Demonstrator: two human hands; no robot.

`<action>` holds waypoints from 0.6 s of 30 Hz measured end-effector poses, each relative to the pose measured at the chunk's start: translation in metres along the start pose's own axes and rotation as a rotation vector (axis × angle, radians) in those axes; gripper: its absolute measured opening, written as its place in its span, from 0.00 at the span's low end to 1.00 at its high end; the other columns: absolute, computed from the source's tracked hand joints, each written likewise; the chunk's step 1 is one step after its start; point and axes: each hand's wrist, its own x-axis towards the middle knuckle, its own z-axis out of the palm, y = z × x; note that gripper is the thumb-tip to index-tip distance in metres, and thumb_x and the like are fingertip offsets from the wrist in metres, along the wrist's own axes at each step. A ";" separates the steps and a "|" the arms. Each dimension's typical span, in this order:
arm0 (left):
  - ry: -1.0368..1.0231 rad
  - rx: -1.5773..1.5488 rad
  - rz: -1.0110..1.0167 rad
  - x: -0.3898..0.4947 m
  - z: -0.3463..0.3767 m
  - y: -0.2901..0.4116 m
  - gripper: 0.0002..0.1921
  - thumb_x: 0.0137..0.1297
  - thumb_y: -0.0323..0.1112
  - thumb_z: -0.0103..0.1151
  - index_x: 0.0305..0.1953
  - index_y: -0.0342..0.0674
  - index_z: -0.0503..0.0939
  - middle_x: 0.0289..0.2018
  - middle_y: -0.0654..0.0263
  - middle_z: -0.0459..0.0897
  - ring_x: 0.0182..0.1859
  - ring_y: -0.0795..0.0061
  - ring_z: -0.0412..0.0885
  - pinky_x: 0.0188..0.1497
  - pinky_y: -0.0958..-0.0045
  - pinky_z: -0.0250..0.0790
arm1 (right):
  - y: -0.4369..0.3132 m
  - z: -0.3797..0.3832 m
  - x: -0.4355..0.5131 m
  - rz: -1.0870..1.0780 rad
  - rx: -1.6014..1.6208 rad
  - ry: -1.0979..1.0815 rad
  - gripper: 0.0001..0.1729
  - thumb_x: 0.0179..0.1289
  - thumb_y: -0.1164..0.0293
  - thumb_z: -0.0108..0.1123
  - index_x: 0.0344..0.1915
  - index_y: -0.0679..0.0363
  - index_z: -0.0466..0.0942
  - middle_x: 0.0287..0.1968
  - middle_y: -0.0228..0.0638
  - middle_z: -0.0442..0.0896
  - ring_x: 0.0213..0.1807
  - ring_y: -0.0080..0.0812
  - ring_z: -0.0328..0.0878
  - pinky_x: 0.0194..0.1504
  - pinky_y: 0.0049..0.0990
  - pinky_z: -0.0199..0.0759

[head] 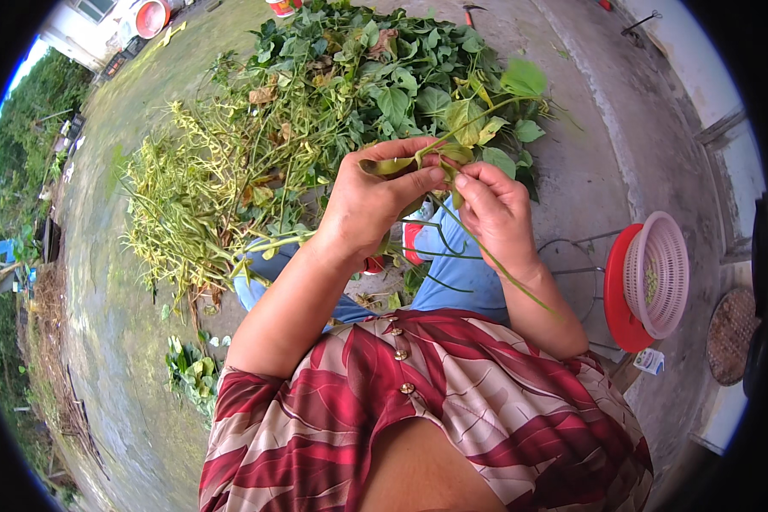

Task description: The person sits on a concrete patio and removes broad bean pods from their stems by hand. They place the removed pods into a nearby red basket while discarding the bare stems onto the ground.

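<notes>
My left hand is closed round a green bean plant stem whose leafy tip points up to the right. A plump green pod lies across its fingers. My right hand meets it from the right, thumb and fingertips pinching a pod on the same stem. Thin green stalks hang below both hands. Beyond them a large heap of cut bean plants covers the ground, with dark leaves at the back and paler, mostly bare stems at the left.
A pink plastic colander with some green beans inside stands on a red round stool at the right. A small carton is near it. A woven round mat lies at the far right. A small leafy pile is at the lower left.
</notes>
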 end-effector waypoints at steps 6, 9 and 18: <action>-0.004 -0.067 0.014 0.004 -0.001 -0.004 0.18 0.66 0.23 0.63 0.56 0.27 0.78 0.45 0.59 0.86 0.44 0.76 0.84 0.48 0.76 0.78 | -0.008 0.005 0.000 0.097 0.078 0.037 0.08 0.73 0.70 0.58 0.39 0.64 0.78 0.20 0.20 0.68 0.16 0.10 0.56 0.18 0.16 0.47; 0.001 0.003 0.064 0.006 0.000 -0.008 0.18 0.67 0.24 0.63 0.57 0.28 0.78 0.45 0.60 0.86 0.44 0.77 0.84 0.48 0.78 0.78 | -0.011 0.005 0.001 0.077 -0.039 0.029 0.09 0.73 0.69 0.59 0.38 0.64 0.79 0.21 0.20 0.70 0.17 0.09 0.57 0.18 0.16 0.47; 0.042 0.419 0.242 0.001 0.005 -0.017 0.15 0.68 0.22 0.60 0.56 0.30 0.81 0.44 0.64 0.87 0.45 0.84 0.80 0.51 0.80 0.75 | -0.002 0.012 0.007 0.009 -0.197 0.106 0.08 0.69 0.73 0.56 0.39 0.66 0.81 0.23 0.18 0.73 0.22 0.08 0.61 0.21 0.16 0.52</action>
